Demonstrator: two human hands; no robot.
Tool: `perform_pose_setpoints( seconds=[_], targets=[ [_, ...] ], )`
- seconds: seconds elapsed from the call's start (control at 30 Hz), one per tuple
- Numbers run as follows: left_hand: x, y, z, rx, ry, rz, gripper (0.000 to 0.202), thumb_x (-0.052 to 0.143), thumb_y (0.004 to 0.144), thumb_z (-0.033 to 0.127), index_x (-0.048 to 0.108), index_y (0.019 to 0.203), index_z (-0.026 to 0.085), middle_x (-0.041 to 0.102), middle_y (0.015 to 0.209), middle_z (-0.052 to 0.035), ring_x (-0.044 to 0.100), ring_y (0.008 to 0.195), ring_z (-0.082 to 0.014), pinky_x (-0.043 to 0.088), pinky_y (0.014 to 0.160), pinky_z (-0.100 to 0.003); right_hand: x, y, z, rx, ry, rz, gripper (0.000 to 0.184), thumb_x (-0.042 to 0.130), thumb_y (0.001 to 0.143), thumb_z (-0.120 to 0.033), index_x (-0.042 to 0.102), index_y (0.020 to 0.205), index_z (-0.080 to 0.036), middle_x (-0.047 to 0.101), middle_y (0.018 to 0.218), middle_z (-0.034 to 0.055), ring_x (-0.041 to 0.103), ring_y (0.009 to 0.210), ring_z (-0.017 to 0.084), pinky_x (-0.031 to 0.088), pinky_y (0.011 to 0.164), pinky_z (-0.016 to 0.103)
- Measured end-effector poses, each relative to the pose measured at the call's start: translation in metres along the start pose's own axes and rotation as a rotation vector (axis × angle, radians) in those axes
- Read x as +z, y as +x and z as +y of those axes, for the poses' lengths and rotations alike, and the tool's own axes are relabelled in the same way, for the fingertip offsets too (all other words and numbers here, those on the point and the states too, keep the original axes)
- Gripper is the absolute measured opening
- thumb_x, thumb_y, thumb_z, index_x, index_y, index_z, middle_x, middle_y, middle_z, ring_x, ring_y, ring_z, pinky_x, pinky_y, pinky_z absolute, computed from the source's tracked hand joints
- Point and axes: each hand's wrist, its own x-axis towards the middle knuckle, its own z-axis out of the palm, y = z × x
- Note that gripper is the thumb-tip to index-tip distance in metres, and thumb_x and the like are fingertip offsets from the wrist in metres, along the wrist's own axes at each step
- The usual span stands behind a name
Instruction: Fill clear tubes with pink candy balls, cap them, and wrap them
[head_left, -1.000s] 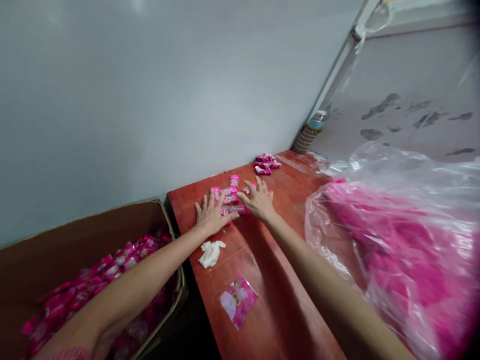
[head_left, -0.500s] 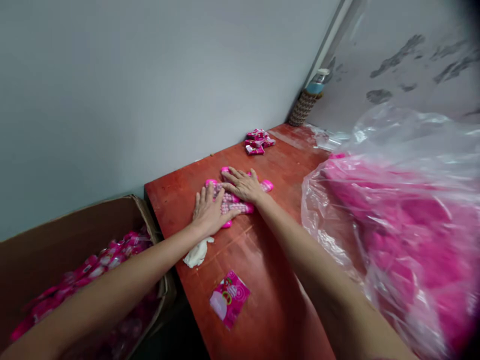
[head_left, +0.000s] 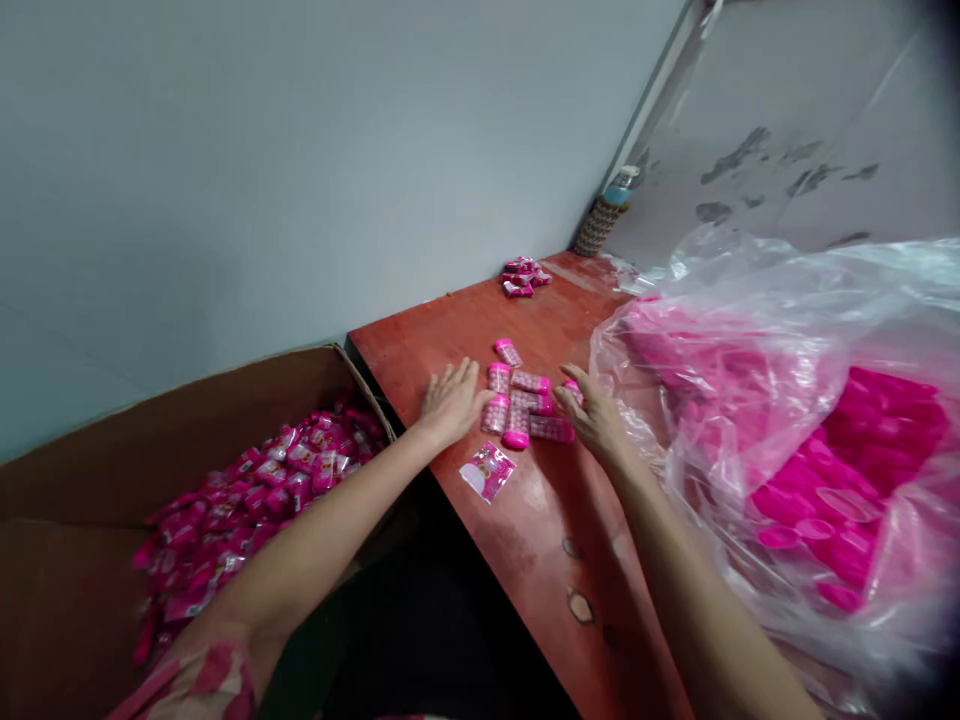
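Several small pink-capped candy tubes [head_left: 521, 400] lie clustered on a red wooden table [head_left: 570, 540]. My left hand [head_left: 450, 400] rests flat and open just left of the cluster, fingers together and stretched out. My right hand [head_left: 592, 412] lies open at the cluster's right side, its fingers touching the nearest tube. A pink printed sachet [head_left: 487, 471] lies on the table just in front of the tubes, between my forearms.
A cardboard box [head_left: 187, 440] holding many pink packets stands left of the table. A large clear plastic bag [head_left: 787, 420] full of pink tubes fills the right side. A small pile of pink packets [head_left: 523, 277] and a bottle [head_left: 606, 215] sit at the far corner by the wall.
Both hands have dragged the tubes toward me across the table and spread apart to either side of them. The white crumpled scrap is no longer in view.
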Motion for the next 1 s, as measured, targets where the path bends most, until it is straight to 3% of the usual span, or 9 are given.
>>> perform_pose_setpoints(
  seconds=[0.1,0.2,0.3,0.4,0.47,0.6,0.67,0.83,1.0],
  targets=[
    [0.001,-0.032,-0.028,-0.053,0.113,0.044,0.051,0.028,0.086,0.042,0.043,0.125,0.012,0.036,0.136,-0.0125,0.028,0.125,-0.0321,0.021,0.101,-0.048,-0.014,-0.048,-0.023,0.050,0.146,0.032,0.038,0.043,0.083,-0.039,0.052,0.115,-0.020,0.054,0.120,0.0108,0.049,0.110,0.024,0.041,0.089,0.042],
    [0.016,-0.049,-0.044,-0.063,0.149,0.046,0.041,0.032,0.087,0.032,0.048,0.121,0.015,0.043,0.132,-0.0106,0.034,0.123,-0.0286,0.025,0.100,-0.045,-0.018,-0.094,-0.042,0.129,0.255,-0.034,0.036,0.045,0.082,-0.039,0.054,0.112,-0.022,0.053,0.120,0.0106,0.053,0.106,0.025,0.046,0.082,0.041],
    [0.023,-0.053,-0.043,-0.050,0.142,0.121,0.033,0.036,0.086,0.027,0.059,0.107,0.017,0.049,0.126,-0.0077,0.038,0.120,-0.0252,0.026,0.102,-0.042,-0.018,-0.126,-0.052,0.191,0.301,-0.121,0.034,0.047,0.082,-0.037,0.055,0.112,-0.024,0.054,0.120,0.0099,0.057,0.100,0.025,0.050,0.076,0.040],
    [0.020,-0.061,-0.033,0.051,0.060,0.239,0.031,0.039,0.085,0.029,0.066,0.093,0.016,0.054,0.121,-0.0079,0.040,0.119,-0.0228,0.027,0.103,-0.038,-0.020,-0.145,-0.055,0.214,0.312,-0.137,0.029,0.047,0.082,-0.036,0.058,0.106,-0.025,0.055,0.118,0.0084,0.057,0.099,0.024,0.048,0.080,0.041],
    [0.020,-0.071,-0.025,0.173,-0.029,0.272,0.032,0.040,0.085,0.032,0.063,0.100,0.015,0.053,0.123,-0.0084,0.041,0.120,-0.0202,0.030,0.103,-0.036,-0.020,-0.150,-0.056,0.221,0.324,-0.134,0.026,0.047,0.082,-0.035,0.060,0.102,-0.024,0.057,0.115,0.0079,0.056,0.101,0.024,0.046,0.084,0.041],
    [0.034,-0.083,-0.014,0.347,-0.134,0.139,0.034,0.044,0.084,0.033,0.056,0.112,0.017,0.050,0.125,-0.0077,0.036,0.123,-0.0207,0.032,0.101,-0.039,-0.013,-0.148,-0.062,0.180,0.377,-0.163,0.024,0.047,0.083,-0.033,0.059,0.101,-0.024,0.059,0.112,0.0066,0.053,0.106,0.023,0.043,0.089,0.040],
    [0.044,-0.083,-0.012,0.347,-0.144,0.122,0.030,0.044,0.084,0.031,0.059,0.107,0.019,0.052,0.123,-0.0061,0.033,0.125,-0.0219,0.029,0.102,-0.042,-0.009,-0.146,-0.066,0.167,0.427,-0.189,0.023,0.047,0.083,-0.032,0.059,0.101,-0.025,0.059,0.112,0.0061,0.053,0.106,0.022,0.044,0.089,0.040],
    [0.059,-0.081,-0.010,0.271,-0.236,0.242,0.027,0.044,0.085,0.028,0.063,0.100,0.017,0.060,0.112,-0.0058,0.042,0.119,-0.0203,0.027,0.104,-0.043,0.001,-0.137,-0.074,0.156,0.545,-0.220,0.023,0.047,0.082,-0.031,0.060,0.100,-0.025,0.061,0.109,0.0057,0.054,0.103,0.022,0.042,0.091,0.041],
    [0.058,-0.090,0.004,0.198,-0.370,0.314,0.028,0.044,0.085,0.029,0.060,0.106,0.020,0.057,0.118,-0.0057,0.041,0.119,-0.0208,0.030,0.102,-0.046,0.017,-0.122,-0.078,0.371,0.738,-0.077,0.033,0.053,0.078,-0.035,0.054,0.108,-0.021,0.060,0.109,0.0070,0.057,0.098,0.021,0.044,0.086,0.039]
  ],
)
